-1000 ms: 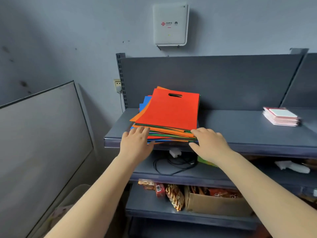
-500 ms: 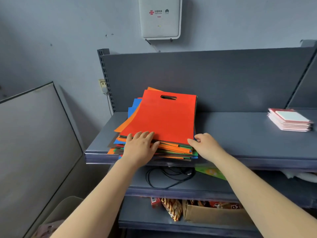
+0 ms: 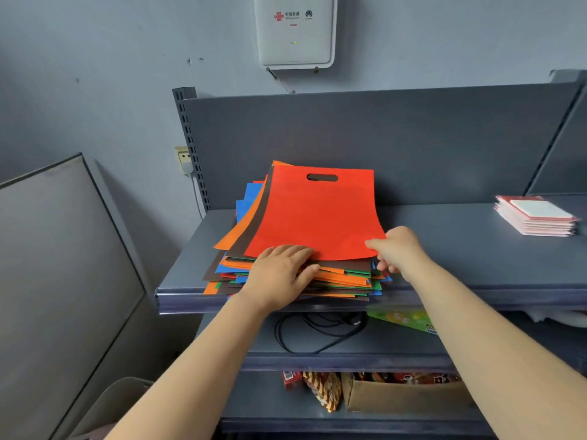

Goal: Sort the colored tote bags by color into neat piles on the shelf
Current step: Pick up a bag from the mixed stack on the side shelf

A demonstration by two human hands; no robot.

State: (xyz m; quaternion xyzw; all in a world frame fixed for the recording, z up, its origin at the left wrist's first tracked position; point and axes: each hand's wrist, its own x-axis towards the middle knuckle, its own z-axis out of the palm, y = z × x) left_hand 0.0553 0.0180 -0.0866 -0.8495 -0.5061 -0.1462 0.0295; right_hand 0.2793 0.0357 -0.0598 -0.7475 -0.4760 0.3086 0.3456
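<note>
A mixed stack of flat tote bags (image 3: 343, 276) in orange, brown, blue, green and red lies on the left part of the grey shelf (image 3: 460, 249). On top is a red bag (image 3: 314, 214) with a cut-out handle at its far end. My right hand (image 3: 395, 249) pinches the red bag's near right corner, which curls upward off the stack. My left hand (image 3: 281, 274) rests flat on the stack's near edge, fingers touching the red bag's lower edge. A brown bag (image 3: 251, 236) and an orange bag (image 3: 239, 228) show fanned out beneath it.
A pile of pink and white flat items (image 3: 536, 217) sits at the shelf's right end. A white wall box (image 3: 295, 30) hangs above. Lower shelves hold black cables (image 3: 317, 331), a green package (image 3: 403, 319), snack packs and a cardboard box (image 3: 403, 398). A grey panel (image 3: 63, 265) leans at left.
My right hand has taken the red bag's near right corner and raised it, and the bag has slid right, exposing the brown bag. The view has moved closer.
</note>
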